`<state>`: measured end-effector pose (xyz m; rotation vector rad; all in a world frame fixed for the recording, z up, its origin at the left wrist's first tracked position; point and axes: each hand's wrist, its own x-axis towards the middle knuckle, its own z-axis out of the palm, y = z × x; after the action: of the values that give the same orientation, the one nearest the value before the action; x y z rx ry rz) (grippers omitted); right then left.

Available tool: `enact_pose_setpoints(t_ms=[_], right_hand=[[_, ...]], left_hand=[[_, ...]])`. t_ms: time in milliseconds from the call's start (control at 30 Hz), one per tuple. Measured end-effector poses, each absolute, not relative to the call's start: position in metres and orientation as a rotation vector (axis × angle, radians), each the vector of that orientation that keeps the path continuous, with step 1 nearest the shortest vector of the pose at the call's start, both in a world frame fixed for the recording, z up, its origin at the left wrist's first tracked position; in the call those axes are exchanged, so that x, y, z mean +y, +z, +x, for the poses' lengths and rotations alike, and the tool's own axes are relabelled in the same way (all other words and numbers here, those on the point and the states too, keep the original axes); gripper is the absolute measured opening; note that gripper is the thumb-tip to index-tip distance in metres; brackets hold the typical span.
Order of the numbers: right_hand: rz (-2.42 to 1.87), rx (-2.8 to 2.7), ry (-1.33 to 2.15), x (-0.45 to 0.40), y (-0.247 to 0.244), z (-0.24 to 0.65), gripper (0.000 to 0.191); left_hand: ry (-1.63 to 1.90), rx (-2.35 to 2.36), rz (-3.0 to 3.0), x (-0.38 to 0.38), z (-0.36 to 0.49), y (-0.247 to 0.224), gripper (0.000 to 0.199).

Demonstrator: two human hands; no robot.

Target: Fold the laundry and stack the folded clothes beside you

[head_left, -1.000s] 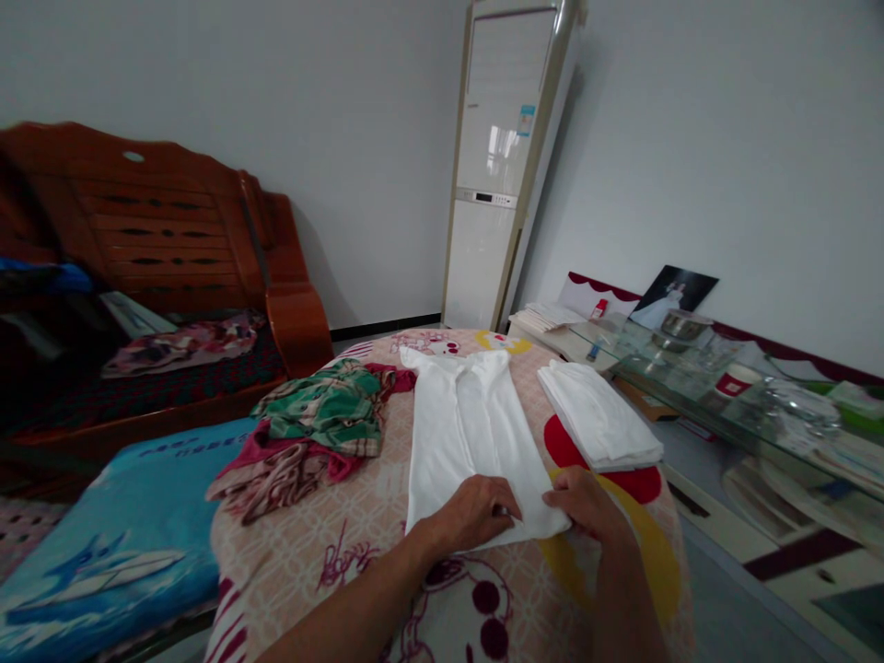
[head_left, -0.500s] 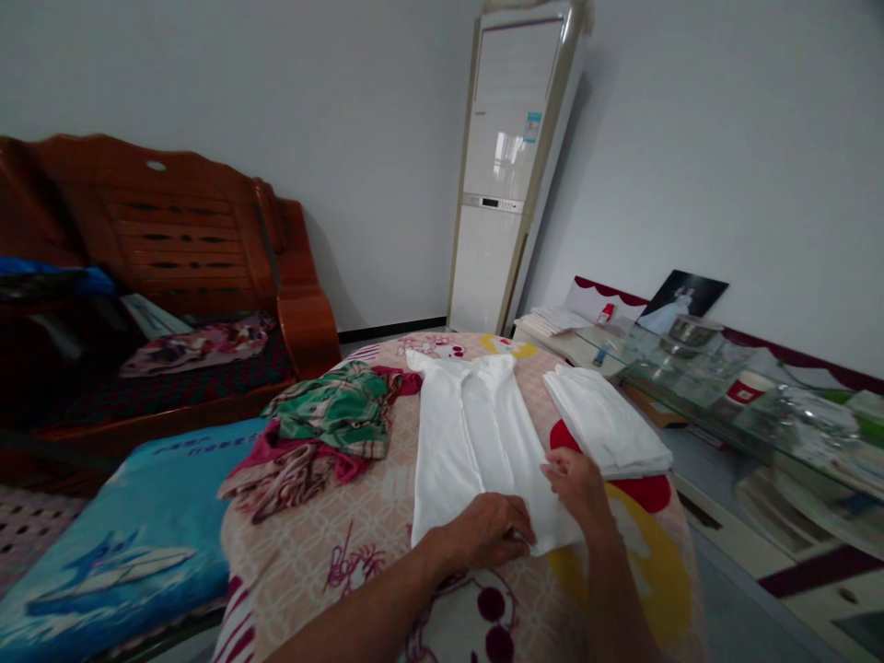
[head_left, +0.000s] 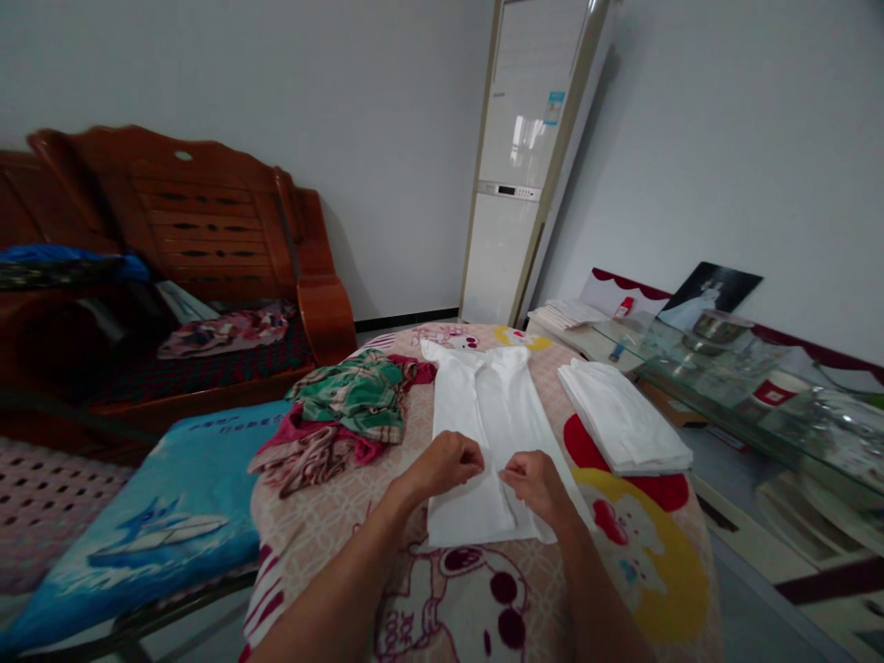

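Note:
A white shirt (head_left: 459, 391) lies spread lengthwise on a round table covered by a patterned cloth (head_left: 407, 460), its collar end pointing away from me. Over its middle, my left hand (head_left: 448, 463) has its fingers pinched together at the left front edge. Facing it, my right hand (head_left: 537, 483) is closed too, thumb and fingertips pressed on the cloth of the right front. A narrow gap separates the two hands. The fingertips partly hide the fabric they pinch. To the right sits a stack of folded white clothes (head_left: 622, 414), apart from the shirt.
A crumpled pile of green plaid and pink clothes (head_left: 352, 396) lies at the table's left. Beyond are a blue-covered seat (head_left: 200, 479) and a wooden sofa (head_left: 207, 221). A glass-topped cabinet (head_left: 718, 396) stands at right, a tall air conditioner (head_left: 507, 230) behind.
My left hand has moved from the shirt's lower edge up to its middle. My right hand has come left from the right edge. The view has shifted slightly.

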<state>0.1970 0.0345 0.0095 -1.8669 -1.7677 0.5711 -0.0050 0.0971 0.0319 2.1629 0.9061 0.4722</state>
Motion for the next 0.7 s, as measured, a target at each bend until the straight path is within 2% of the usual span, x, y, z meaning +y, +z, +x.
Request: enact_pose_setpoints(t_ms=[200,333,567,700], right_hand=[[-2.04,-2.026,0.422,0.032,0.013,0.18,0.015],[-2.018,-2.071,0.405,0.032,0.011,0.18,0.019],[-2.029,-2.036,0.424,0.033,0.011,0.18,0.019],[-2.021,-2.018,0.434,0.034,0.009,0.179,0.019]], left_hand=[[0.168,0.916,2.423,0.053,-0.009,0.041,0.012],[0.077,0.97,2.575,0.028,-0.02,0.036,0.032],[0.208,1.015,2.583,0.024,-0.025,0.017,0.012],[0.217,1.066,2.622,0.021,-0.021,0.008,0.01]])
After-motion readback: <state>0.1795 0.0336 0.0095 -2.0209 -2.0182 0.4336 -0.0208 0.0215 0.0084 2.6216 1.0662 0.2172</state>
